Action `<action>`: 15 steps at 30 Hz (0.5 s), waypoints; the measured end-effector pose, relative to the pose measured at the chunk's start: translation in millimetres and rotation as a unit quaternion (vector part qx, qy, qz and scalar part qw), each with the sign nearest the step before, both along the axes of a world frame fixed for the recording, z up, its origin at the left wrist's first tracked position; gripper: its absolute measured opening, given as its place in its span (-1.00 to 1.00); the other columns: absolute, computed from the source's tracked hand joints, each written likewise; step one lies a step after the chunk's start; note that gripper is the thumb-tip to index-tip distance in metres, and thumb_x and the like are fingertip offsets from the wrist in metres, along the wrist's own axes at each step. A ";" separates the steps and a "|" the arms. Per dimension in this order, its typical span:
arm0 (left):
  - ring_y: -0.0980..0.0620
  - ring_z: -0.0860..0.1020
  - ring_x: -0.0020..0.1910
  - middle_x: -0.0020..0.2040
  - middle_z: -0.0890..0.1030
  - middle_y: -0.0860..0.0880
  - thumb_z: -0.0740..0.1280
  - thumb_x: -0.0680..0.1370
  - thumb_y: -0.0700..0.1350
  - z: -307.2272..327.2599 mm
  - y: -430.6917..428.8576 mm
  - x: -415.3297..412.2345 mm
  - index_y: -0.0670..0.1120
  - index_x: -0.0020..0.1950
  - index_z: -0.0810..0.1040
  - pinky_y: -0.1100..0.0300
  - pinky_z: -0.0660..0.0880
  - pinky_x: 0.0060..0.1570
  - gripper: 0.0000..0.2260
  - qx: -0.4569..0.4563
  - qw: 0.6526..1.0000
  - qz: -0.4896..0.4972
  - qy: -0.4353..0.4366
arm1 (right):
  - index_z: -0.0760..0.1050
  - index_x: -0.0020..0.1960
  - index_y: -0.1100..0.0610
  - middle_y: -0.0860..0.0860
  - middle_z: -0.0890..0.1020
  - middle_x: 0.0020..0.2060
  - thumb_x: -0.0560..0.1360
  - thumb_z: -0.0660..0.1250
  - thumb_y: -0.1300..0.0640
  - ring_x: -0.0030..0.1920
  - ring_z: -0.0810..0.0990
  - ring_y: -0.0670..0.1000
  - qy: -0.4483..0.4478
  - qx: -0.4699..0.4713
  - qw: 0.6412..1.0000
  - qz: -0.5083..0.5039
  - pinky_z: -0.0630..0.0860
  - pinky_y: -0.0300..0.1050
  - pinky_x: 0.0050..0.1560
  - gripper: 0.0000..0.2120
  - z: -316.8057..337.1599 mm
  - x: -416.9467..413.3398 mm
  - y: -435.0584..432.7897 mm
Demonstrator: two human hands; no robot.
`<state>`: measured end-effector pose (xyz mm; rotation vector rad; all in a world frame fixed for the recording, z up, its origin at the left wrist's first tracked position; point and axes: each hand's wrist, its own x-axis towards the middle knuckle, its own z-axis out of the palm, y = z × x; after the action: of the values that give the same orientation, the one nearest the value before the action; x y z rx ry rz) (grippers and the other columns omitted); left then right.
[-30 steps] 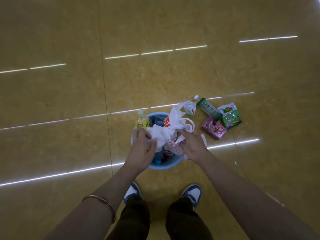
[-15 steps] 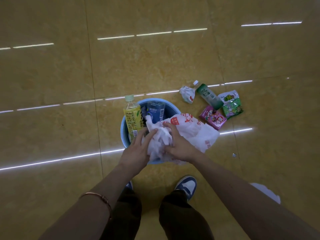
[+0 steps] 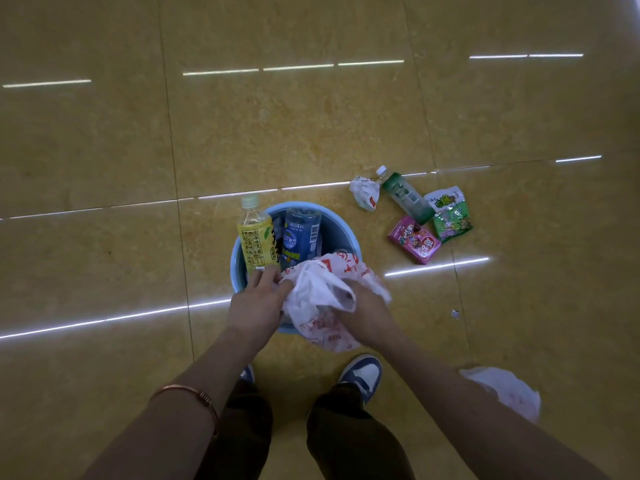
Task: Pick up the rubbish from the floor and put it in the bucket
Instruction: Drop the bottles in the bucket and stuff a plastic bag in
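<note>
A light blue bucket [image 3: 341, 230] stands on the floor in front of my feet. A yellow tea bottle [image 3: 255, 237] and a blue bottle [image 3: 300, 237] stand upright inside it. Over the bucket's near side, both my hands hold a crumpled white plastic bag with red print [image 3: 317, 289]. My left hand [image 3: 258, 303] grips its left part, and my right hand [image 3: 367, 311] grips its right part, partly covered by the bag. On the floor to the right lie a crumpled white wrapper [image 3: 363, 192], a green bottle [image 3: 407, 195], a pink packet [image 3: 415, 244] and green snack packets [image 3: 450, 216].
Another white plastic bag [image 3: 507, 393] lies on the floor at the lower right, behind my right forearm. A tiny scrap [image 3: 455, 314] lies right of the bucket. My shoes [image 3: 363, 374] stand just behind the bucket on the glossy yellow tiles.
The bag has been gathered in from the right and bunched lower over the bucket's near side. My hands have moved closer together around it. The view has shifted down a little.
</note>
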<state>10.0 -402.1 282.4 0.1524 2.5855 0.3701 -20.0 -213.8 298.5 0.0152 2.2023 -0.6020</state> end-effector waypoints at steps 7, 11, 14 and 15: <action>-0.16 0.34 0.28 0.32 0.27 -0.16 0.26 0.49 -0.21 -23.8 4.4 7.2 -0.15 0.32 0.36 -0.01 0.52 -0.01 -0.61 0.040 0.996 0.015 -0.084 | 0.51 -0.05 0.26 0.17 0.55 -0.24 0.46 0.13 0.19 -0.33 0.41 -0.02 -0.042 -0.150 0.988 0.001 0.30 -0.35 -0.33 -0.78 -20.7 13.6 -44.8; -0.11 0.41 0.20 0.35 0.24 -0.10 0.12 0.48 0.08 -35.2 1.1 14.2 -0.09 0.32 0.34 0.02 0.49 0.07 -0.54 0.088 0.988 -0.011 -0.123 | 0.50 0.11 0.31 0.23 0.61 0.00 0.56 0.15 0.29 0.00 0.57 0.18 -0.092 -0.114 0.989 0.031 0.49 -0.03 0.01 -0.79 -57.3 9.1 -41.9; -0.10 0.38 0.28 0.37 0.27 -0.12 0.17 0.55 -0.08 -54.3 7.4 11.6 -0.11 0.39 0.28 0.01 0.45 0.17 -0.58 0.071 0.985 -0.074 -0.136 | 0.47 0.21 0.30 0.23 0.58 0.11 0.54 0.17 0.33 0.11 0.54 0.19 -0.116 -0.072 0.989 0.058 0.49 0.00 0.15 -0.73 -80.6 7.3 -40.0; -0.09 0.37 0.31 0.39 0.27 -0.13 0.17 0.55 -0.14 -59.9 10.6 8.7 -0.13 0.42 0.25 0.03 0.43 0.19 -0.57 0.054 0.984 -0.089 -0.143 | 0.46 0.23 0.30 0.24 0.57 0.12 0.53 0.18 0.34 0.12 0.53 0.20 -0.123 -0.057 0.989 0.064 0.49 0.02 0.16 -0.71 -86.2 5.1 -41.0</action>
<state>18.7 -391.5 222.6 0.3416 2.2506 0.4310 -14.9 -254.7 212.3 -0.1053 1.9121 -0.6194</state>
